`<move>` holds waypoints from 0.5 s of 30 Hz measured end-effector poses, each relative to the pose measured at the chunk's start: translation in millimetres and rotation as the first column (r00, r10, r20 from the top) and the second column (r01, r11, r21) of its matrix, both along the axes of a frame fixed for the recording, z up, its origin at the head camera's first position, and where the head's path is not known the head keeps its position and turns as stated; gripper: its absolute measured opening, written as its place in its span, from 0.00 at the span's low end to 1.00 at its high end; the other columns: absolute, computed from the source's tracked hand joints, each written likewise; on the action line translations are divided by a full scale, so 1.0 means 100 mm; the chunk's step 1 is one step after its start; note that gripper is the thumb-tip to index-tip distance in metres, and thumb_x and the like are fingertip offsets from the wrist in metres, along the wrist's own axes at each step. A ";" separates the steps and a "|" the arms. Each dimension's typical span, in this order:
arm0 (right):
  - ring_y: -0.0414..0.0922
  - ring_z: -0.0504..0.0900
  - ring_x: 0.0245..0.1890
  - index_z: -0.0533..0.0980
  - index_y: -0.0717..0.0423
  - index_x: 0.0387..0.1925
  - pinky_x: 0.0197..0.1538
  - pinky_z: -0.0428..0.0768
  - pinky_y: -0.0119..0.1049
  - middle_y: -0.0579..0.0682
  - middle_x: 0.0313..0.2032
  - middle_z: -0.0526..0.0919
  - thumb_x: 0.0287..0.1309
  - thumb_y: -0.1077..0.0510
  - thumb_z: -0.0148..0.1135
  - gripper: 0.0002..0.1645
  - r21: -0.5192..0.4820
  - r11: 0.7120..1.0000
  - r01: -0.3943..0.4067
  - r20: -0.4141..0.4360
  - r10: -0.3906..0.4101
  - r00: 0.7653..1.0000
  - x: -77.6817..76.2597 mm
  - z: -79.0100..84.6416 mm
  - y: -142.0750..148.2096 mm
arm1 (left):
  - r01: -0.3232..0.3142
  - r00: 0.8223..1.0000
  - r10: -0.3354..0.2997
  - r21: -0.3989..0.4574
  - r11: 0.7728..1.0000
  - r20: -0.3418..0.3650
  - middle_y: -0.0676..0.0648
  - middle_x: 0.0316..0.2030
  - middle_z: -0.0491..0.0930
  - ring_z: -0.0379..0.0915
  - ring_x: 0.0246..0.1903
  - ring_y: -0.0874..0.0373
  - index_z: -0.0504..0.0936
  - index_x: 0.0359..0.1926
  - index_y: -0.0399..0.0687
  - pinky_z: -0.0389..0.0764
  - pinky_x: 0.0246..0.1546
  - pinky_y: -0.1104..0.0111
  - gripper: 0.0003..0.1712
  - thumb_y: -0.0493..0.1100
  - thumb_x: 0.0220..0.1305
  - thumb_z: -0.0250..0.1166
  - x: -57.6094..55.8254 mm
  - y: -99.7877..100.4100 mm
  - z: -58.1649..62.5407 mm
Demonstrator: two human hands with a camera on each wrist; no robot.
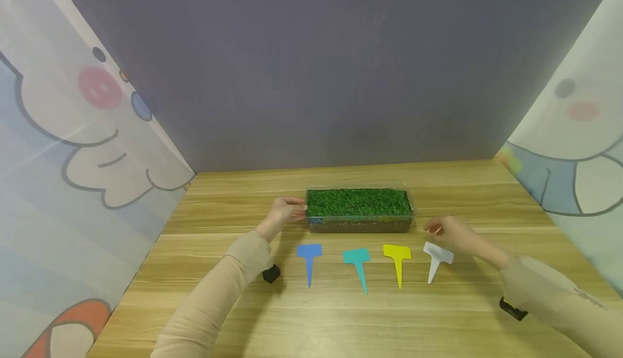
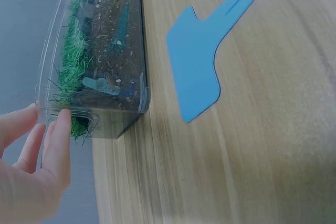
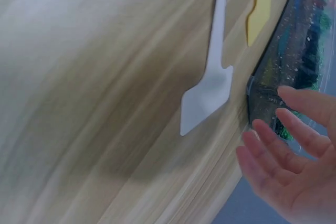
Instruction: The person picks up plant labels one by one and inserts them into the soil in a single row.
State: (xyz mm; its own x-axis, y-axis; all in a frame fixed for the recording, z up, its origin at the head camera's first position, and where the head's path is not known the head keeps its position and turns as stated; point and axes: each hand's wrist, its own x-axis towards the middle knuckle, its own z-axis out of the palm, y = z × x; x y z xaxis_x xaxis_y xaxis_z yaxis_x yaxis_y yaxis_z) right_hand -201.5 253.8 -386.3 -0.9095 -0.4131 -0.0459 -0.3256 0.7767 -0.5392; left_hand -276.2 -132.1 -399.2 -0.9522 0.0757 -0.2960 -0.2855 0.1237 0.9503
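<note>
A clear plastic planter box [image 1: 362, 225] with dark soil and green grass [image 1: 357, 201] stands at the middle of the table. At its left end is my left hand [image 1: 288, 210], fingertips right at the end wall and rim in the left wrist view. My right hand [image 1: 452, 233] hovers off the box's right end with loosely bent fingers and nothing in them. Just below it lies a white T-shaped plant label [image 1: 439, 253]. In front of the box lie a blue plant label [image 1: 309, 252], a teal plant label [image 1: 357, 258] and a yellow plant label [image 1: 397, 253].
The wooden table [image 1: 311, 325] ends at a grey panel [image 1: 331, 77] behind the box. Printed cartoon curtains [image 1: 48, 185] flank both sides. Black pieces [image 1: 271, 273] show at both wrists, under the sleeves.
</note>
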 end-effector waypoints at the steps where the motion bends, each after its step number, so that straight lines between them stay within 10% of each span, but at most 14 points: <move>1: 0.53 0.77 0.32 0.74 0.73 0.37 0.32 0.81 0.41 0.62 0.33 0.79 0.46 0.68 0.60 0.14 0.008 1.000 -0.013 0.000 0.013 1.000 0.02 -0.01 0.00 | 0.002 1.000 -0.002 0.002 1.000 0.001 0.32 0.48 0.72 0.74 0.44 0.44 0.72 0.49 0.28 0.77 0.48 0.58 0.17 0.29 0.56 0.57 0.00 0.00 0.00; 15: 0.55 0.77 0.31 0.71 0.78 0.39 0.31 0.81 0.42 0.69 0.32 0.76 0.36 0.63 0.69 0.28 0.138 0.990 0.006 0.017 -0.008 1.000 0.14 -0.07 0.03 | -0.006 1.000 0.006 -0.009 1.000 0.007 0.33 0.47 0.73 0.75 0.42 0.45 0.73 0.48 0.29 0.77 0.48 0.59 0.17 0.29 0.56 0.58 0.00 0.01 0.00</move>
State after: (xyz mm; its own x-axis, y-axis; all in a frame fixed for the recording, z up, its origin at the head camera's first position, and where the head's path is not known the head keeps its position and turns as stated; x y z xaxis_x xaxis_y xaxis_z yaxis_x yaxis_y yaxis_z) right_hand -187.4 256.9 -393.6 -0.9109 -0.3954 -0.1180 -0.3114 0.8464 -0.4321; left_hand -276.0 -130.9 -399.0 -0.9507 0.0672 -0.3028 -0.2926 0.1301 0.9473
